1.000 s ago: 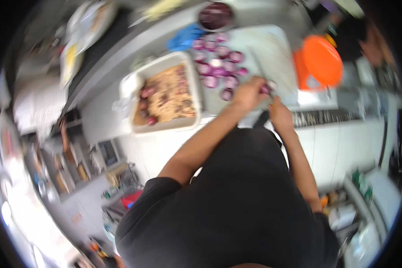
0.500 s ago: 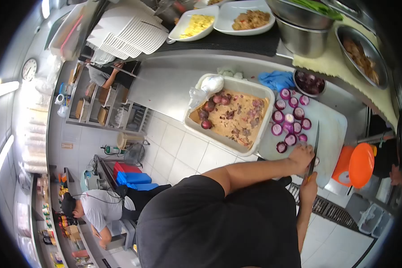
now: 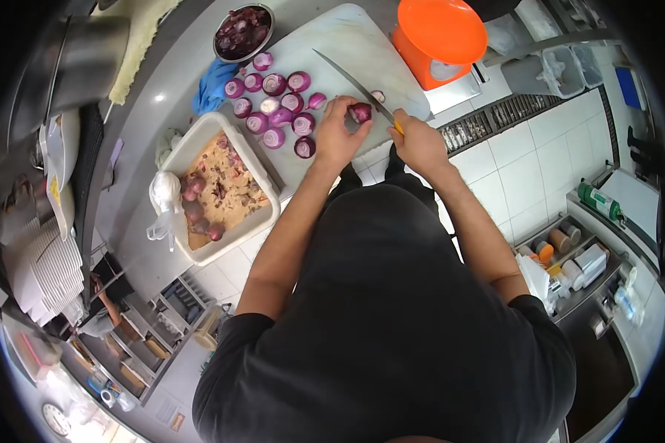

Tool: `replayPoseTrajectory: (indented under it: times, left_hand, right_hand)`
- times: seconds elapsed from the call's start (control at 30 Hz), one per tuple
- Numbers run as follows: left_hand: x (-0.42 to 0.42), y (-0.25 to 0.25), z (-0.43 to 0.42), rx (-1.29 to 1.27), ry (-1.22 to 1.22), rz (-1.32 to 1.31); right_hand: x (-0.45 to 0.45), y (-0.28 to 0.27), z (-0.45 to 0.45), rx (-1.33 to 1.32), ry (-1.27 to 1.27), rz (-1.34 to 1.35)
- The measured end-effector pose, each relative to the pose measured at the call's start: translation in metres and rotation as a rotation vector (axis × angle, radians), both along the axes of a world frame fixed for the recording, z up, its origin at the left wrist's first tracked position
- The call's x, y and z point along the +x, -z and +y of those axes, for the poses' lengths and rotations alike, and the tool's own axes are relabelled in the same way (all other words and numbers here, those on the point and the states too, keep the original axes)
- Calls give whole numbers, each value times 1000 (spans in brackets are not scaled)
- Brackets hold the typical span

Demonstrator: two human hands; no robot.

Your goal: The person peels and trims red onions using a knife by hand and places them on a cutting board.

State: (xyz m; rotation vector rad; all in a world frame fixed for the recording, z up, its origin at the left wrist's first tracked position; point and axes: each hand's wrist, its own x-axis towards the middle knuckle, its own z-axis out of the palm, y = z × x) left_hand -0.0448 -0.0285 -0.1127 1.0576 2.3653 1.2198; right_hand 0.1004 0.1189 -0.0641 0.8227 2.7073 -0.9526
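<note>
My left hand is closed around a red onion at the near edge of the white cutting board. In my right hand is a knife with a yellow handle; its long blade slants across the board, just right of the onion. A small pale onion piece lies beside the blade. Left of my hands, several trimmed purple onions sit in a cluster, many with pale cut faces showing.
A tub with whole onions and loose skins stands left of the board. Behind are a metal bowl of dark purple pieces and a blue cloth. An orange scale stands at the right. A person's arm shows at far left.
My view has swung round, so the board now lies straight ahead. The onion in my left hand has come into sight, and the knife blade sits beside it.
</note>
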Motion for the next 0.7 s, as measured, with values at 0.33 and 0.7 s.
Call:
replayPoseTrajectory:
  times: [0.33,0.7]
  left_hand:
    - [-8,-25,3,-215,86,-13]
    - [-14,-32,3,-275,149,-35]
  right_hand:
    - [31,-35,-16,12,-41,-17]
    - [38,-52,-19,-8,-99,-129]
